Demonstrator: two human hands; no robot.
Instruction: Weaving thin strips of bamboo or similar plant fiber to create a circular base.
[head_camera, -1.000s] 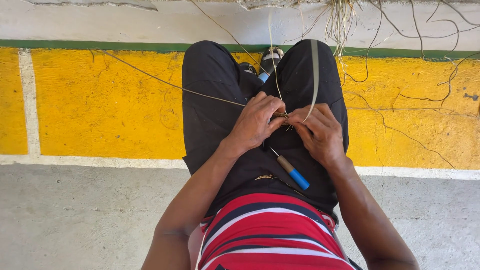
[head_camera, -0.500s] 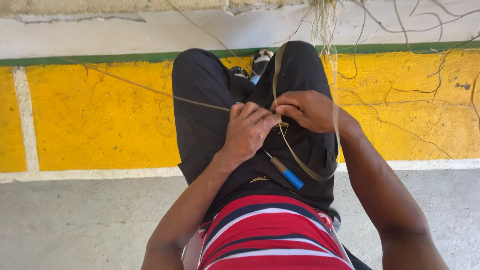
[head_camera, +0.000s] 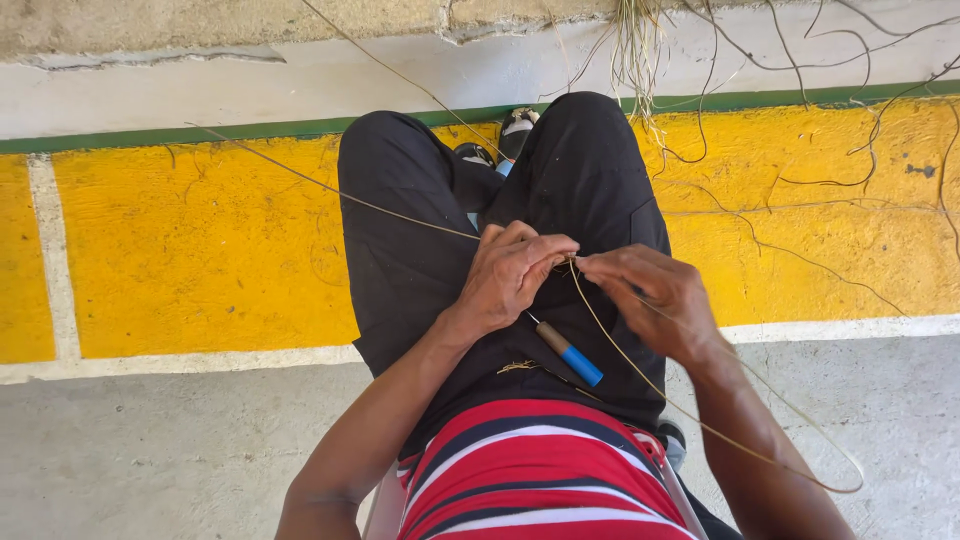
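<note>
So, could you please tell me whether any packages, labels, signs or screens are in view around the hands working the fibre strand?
None in view: only the left hand and right hand pinching a thin fibre strand over the lap.

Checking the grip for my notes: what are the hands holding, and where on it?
Both hands, left and right, pinch a thin straw-coloured fibre strand at its upper end, between the fingertips; the rest loops down to the right.

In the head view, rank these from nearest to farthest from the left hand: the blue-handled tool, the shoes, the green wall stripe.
From the left hand:
1. Blue-handled tool, lying on the lap just below the hand.
2. Shoes, between the knees, above the hand.
3. Green wall stripe, farthest, running along the wall above the yellow band.
</note>
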